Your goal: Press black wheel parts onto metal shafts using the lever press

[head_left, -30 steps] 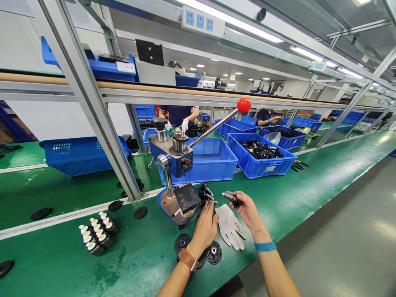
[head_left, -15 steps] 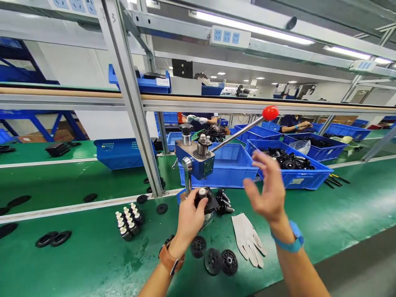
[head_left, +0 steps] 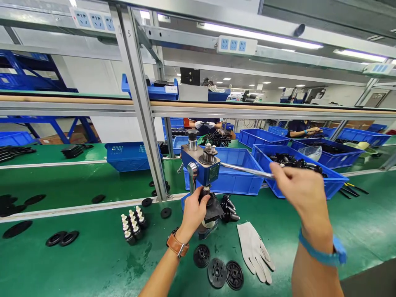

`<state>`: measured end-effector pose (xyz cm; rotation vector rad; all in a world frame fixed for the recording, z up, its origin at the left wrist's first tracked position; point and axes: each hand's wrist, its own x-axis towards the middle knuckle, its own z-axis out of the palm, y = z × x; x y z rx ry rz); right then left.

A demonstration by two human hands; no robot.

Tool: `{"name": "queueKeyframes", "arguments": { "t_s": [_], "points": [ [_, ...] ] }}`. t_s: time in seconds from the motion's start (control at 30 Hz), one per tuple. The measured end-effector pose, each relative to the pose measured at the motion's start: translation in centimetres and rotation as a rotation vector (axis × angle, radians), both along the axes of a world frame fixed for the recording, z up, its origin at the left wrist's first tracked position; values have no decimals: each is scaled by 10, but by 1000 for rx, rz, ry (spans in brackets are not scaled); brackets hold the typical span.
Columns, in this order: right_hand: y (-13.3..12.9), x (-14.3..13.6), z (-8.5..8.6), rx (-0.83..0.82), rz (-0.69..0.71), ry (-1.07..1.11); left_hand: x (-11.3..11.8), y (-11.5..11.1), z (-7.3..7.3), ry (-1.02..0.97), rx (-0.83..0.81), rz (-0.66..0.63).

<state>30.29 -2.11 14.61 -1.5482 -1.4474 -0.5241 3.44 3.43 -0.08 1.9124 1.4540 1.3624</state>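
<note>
A blue hand-lever press (head_left: 201, 167) with a metal column stands on the green bench. My right hand (head_left: 301, 189) is closed round the end of its steel lever (head_left: 244, 169), hiding the knob. Beneath the press head, my left hand (head_left: 194, 210) steadies a small black part (head_left: 206, 193) between thumb and fingers; most of that part is covered. Just below it is the press's dark seat plate (head_left: 215, 211). Round black discs (head_left: 217, 272) lie in front of the press, left of a pale glove (head_left: 254, 251).
Black cylinders with white tips (head_left: 133, 225) stand grouped at left. Black shafts (head_left: 230, 210) lie beside the press. Behind it are a blue bin (head_left: 238, 181) and a bin of black wheels (head_left: 332, 187). A metal post (head_left: 144, 103) rises left. Co-workers sit across the bench.
My right hand has gone from open in the air to gripping the lever's end. The lever has swung down from its raised position. My left hand stays at the black part under the press.
</note>
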Motion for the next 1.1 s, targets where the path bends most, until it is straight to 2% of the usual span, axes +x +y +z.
{"name": "queueKeyframes", "arguments": {
  "t_s": [0.07,0.13,0.27,0.43,0.53,0.63,0.7,0.8,0.9,0.97,1.03,1.1],
  "points": [
    [-11,2,-30,23,-24,53,0,-1,1,-1,-1,2],
    [-13,-1,-43,59,-62,99,1,-3,3,-13,-6,-4],
    [-6,-6,-43,68,-84,99,1,-5,6,-40,-22,-12],
    [-1,-7,-53,244,-116,140,1,-6,6,-42,-53,-20],
    [0,-6,-57,229,-80,123,1,-5,6,-50,-52,-11],
    [1,-6,-54,227,-63,162,-1,-2,6,-71,-40,-17],
    [1,-6,-49,191,-15,223,-2,-1,6,-81,-43,-13],
    [-2,-7,-43,183,150,372,0,-8,5,-91,-56,-4],
    [-12,-15,-53,272,245,489,11,-27,4,-98,-40,-88],
    [-23,-26,-73,159,350,467,23,-43,1,-77,-5,-169],
    [-34,-39,-99,-114,513,373,38,-56,-3,-43,38,-251],
    [-44,-49,-123,-365,603,311,55,-63,-9,-10,60,-330]
  ]
}}
